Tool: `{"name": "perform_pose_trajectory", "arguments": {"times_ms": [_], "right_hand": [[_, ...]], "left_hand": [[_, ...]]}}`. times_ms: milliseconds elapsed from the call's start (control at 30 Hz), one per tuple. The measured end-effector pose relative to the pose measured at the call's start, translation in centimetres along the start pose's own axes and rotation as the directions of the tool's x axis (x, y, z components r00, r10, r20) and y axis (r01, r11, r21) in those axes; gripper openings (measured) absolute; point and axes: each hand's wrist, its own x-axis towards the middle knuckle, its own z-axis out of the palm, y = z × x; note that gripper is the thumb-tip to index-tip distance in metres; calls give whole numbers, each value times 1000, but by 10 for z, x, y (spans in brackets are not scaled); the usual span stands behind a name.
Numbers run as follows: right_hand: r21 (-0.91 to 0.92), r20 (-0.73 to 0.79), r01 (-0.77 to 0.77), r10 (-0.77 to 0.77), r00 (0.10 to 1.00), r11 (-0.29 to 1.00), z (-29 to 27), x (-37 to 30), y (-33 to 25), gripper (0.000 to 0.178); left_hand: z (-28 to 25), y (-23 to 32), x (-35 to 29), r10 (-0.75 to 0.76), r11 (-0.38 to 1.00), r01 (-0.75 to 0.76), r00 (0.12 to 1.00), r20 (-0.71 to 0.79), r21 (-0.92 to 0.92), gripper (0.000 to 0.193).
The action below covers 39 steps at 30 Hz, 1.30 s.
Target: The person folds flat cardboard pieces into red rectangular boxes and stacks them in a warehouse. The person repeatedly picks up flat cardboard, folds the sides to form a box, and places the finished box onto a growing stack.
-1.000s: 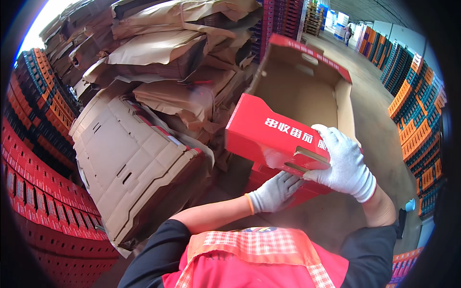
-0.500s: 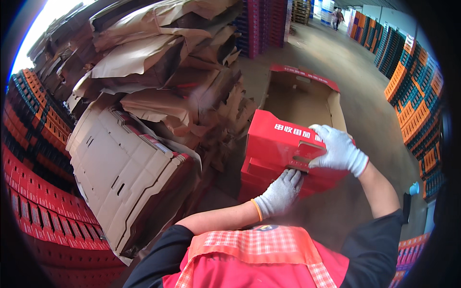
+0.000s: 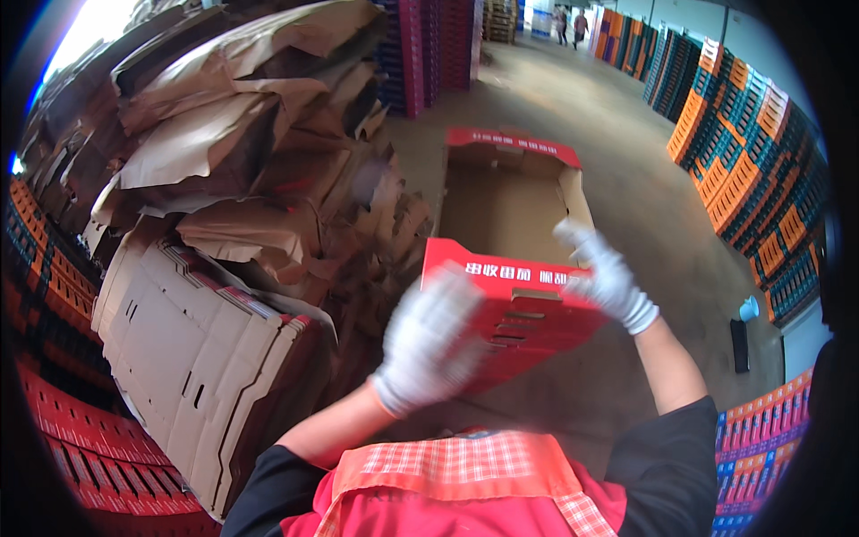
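In front of me a red cardboard box (image 3: 447, 277) with a brown inside and an open top sits on a stack of like red boxes (image 3: 528, 338), whose handle slots show one below another. My right hand (image 3: 610, 282), in a pale work glove, is at the near right corner of the top box. Its fingers reach over the rim and its thumb is apart from them, in front of the wall. My left hand (image 3: 429, 336), gloved too, is at the box's near left side. Motion smears its fingers, and whether it touches the wall cannot be made out.
On the left lies a pile of flat cardboard blanks (image 3: 201, 331), with crumpled brown paper and cardboard (image 3: 206, 143) behind. Red crates (image 3: 107, 465) stand at lower left. Stacked orange and green crates (image 3: 734, 161) line the right side. Two people (image 3: 580, 29) are far off.
My left hand has moved left and up from the slot in the near wall. My right hand's fingers have spread away from the box's corner. The whole view has shifted a little.
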Motion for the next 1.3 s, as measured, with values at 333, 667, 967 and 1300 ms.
{"name": "perform_pose_trajectory", "arguments": {"times_ms": [333,667,967,1300], "right_hand": [[935,142,-350,845,515,57,108,-101,217,68],[947,122,-321,923,365,2,166,-90,216,66],[963,42,-268,966,255,29,165,-96,212,64],[977,-24,-207,985,173,60,168,-89,203,61]], "left_hand": [[98,-132,-84,-766,-478,441,215,606,-760,61],[90,-136,-97,-845,-394,626,41,533,-673,65],[-4,-66,14,-662,207,591,672,333,-780,72],[15,-77,16,-665,148,519,682,304,-842,70]]}}
